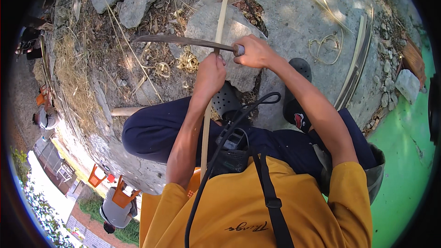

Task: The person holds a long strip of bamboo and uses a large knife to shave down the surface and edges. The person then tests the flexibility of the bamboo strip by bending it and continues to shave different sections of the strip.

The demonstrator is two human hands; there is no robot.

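Head: right fingers (246,42) tight round knife (190,41)

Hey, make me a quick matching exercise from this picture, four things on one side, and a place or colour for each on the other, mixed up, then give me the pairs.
Things:
1. long-bladed knife
2. pale strip
3. curled shavings
4. trousers

Places or colours:
A. on the rocky ground
B. dark navy blue
C. gripped in the right hand
D. gripped in the left hand

Right pairs: 1-C, 2-D, 3-A, 4-B
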